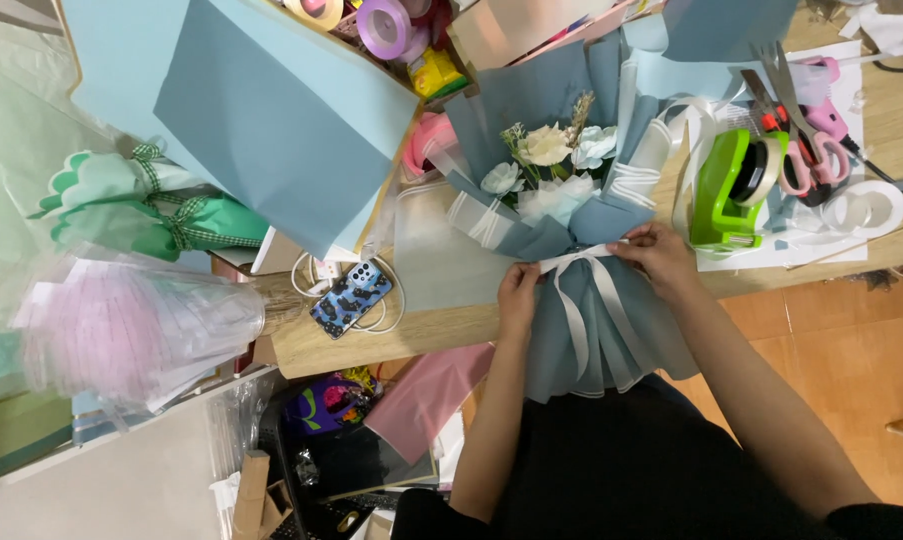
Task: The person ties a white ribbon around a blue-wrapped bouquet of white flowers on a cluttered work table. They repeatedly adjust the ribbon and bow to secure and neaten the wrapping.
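Both hands, left hand (518, 290) and right hand (655, 252), pinch the white satin ribbon (583, 262) at frame centre. Dusty-blue paper-wrapped bouquet of white flowers (561, 190) looks fully wrapped; ribbon is knotted at the waist, bow apparently not yet formed.

A bouquet (561, 190) lay across the desk (441, 320) at frame centre, its wrapped stem end overhanging the near edge. A ribbon (586, 262) circled its waist, with the left hand (518, 290) just left of the knot and the right hand (656, 255) just right. A tape dispenser (726, 190) stood to the right, scissors (796, 140) beyond it. A phone (351, 298) lay on the desk at the left.
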